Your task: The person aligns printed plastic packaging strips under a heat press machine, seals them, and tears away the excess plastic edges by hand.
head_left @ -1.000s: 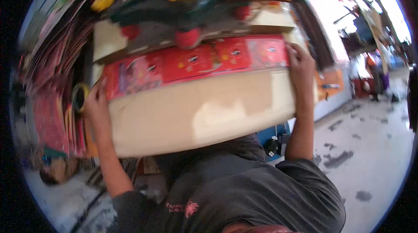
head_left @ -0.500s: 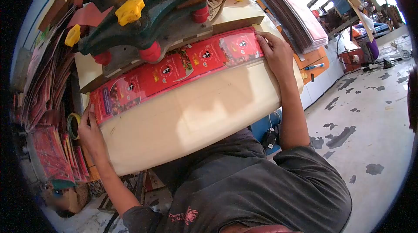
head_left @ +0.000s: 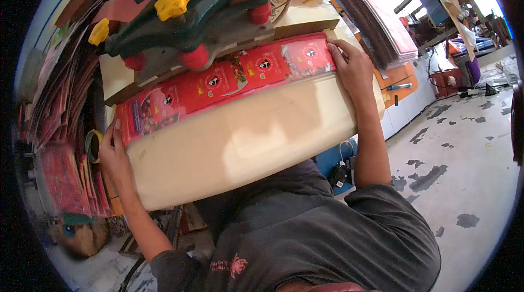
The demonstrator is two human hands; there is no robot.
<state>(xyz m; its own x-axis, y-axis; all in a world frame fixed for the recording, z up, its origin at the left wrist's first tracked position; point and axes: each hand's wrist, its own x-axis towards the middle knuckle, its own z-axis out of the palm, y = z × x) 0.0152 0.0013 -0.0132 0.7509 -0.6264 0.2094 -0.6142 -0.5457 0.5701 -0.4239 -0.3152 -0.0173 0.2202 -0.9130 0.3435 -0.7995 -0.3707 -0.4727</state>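
Note:
A long strip of red printed plastic packaging (head_left: 188, 96), with round logos and food pictures, lies across a cream padded board (head_left: 262, 128). My left hand (head_left: 116, 158) holds its left end, thumb and fingers at the edge. At the opposite end, my right hand (head_left: 353, 68) grips the strip's right edge, thumb on top. The far side of the strip lies against the front of a machine bed, beneath a dark green clamp arm (head_left: 218, 13) with yellow knobs (head_left: 173, 4) and red feet (head_left: 195, 57).
Stacked red sheets (head_left: 376, 16) stand at the back right on an orange table (head_left: 401, 76), near a blue pen (head_left: 399, 87). More red sheets (head_left: 60, 84) crowd the left side, beside a roll of tape (head_left: 93, 146). A worn, patchy floor (head_left: 436, 183) lies to the right.
The view has shifted a little, so the machine and strip appear slightly farther right. Both hands stay at the strip's ends, with little visible movement against the board.

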